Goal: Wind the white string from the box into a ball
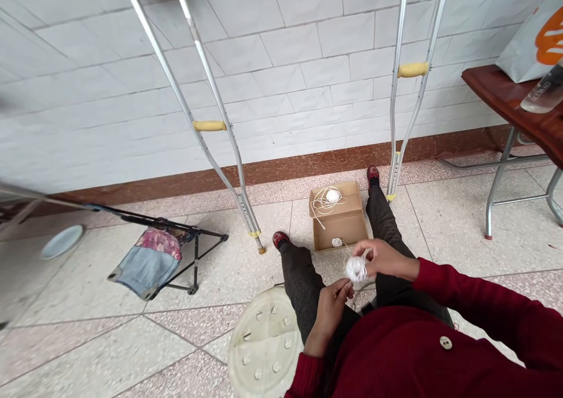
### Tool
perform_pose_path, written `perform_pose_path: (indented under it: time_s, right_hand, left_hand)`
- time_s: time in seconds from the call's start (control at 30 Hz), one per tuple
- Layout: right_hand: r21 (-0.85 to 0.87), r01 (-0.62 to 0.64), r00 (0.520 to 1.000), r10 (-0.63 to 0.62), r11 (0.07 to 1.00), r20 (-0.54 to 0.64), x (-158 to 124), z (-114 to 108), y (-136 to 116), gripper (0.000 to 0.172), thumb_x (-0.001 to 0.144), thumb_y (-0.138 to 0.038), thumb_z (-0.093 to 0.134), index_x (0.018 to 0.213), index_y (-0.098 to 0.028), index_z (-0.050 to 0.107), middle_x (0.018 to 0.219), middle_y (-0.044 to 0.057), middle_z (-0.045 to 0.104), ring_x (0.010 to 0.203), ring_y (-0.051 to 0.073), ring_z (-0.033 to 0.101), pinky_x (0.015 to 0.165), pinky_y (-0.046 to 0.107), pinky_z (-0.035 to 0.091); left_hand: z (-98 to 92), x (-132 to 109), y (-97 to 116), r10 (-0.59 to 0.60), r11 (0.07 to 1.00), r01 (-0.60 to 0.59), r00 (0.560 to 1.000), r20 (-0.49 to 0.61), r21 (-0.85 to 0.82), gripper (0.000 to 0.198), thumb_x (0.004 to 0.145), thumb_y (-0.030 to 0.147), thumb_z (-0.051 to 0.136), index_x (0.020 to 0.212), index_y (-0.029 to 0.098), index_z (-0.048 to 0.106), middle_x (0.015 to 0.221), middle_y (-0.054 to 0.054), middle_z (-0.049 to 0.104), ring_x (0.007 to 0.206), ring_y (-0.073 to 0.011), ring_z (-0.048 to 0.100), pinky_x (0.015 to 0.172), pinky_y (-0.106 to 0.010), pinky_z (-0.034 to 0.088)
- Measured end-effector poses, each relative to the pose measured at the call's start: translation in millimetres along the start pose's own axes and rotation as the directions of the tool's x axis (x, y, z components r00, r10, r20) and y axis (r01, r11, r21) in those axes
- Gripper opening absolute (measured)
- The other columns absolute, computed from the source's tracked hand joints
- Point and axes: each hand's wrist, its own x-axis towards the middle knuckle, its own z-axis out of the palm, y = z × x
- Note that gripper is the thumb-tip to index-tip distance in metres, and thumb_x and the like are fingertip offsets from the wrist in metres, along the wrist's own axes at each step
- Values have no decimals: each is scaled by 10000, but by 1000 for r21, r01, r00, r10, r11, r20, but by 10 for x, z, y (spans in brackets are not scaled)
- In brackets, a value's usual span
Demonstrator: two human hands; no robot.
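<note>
A ball of white cord (355, 269) is above my lap, between my two hands. My right hand (387, 258) has its fingers closed on the far right side of the ball. Just below it my left hand (333, 305) is closed in a pinch by the ball's lower edge; what lies between those fingertips is too small to make out. A strand runs from the ball toward an open cardboard box (341, 231) on the floor between my feet. Inside the box lie a small white piece (336, 242) and, in its lid, another white bundle (333, 196) with loose cord.
Two metal crutches, one on the left (210, 126) and one on the right (412, 70), lean on the tiled wall. A round stool (264, 351) with several small white pieces stands at my left. Farther left is a folding stool (149, 263); a brown table (505, 93) stands right.
</note>
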Motion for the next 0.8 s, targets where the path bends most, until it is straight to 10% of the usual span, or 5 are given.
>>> perform_pose_path:
  time_s: [0.2,0.4,0.57,0.8]
  right_hand:
    - [-65,-136,925,150,989,349,-297,197,121,457,531,-230,823,940,-159,632,687,-30,622,512,99,569,416,177,451]
    - [-264,-207,954,254,942,159,-68,144,379,457,473,-259,855,847,-159,613,723,-34,609,466,91,539,420,210,428]
    - [-525,-92,994,49,846,-96,123,132,488,345,450,-199,854,707,-155,629,626,-59,558,574,94,491,511,193,347]
    - [-592,-78,970,-76,802,-231,229,-90,620,418,518,-183,823,918,-171,702,766,-19,622,645,125,536,596,226,373]
  left_hand:
    - [-253,109,1,113,974,-126,991,76,189,343,901,337,478,706,151,689,679,-38,671,657,-171,586,630,-242,415]
    - [-393,377,230,295,880,-225,949,-110,418,245,916,265,499,999,224,726,1127,-80,708,1059,-229,645,946,-334,473]
    - [-257,324,353,407,856,-284,885,-226,431,301,946,200,418,1071,186,692,1316,-101,598,1237,-220,549,1066,-354,430]
    - [-446,96,324,248,929,-135,918,-310,344,300,913,204,431,1026,208,709,1044,-86,722,993,-228,666,929,-332,505]
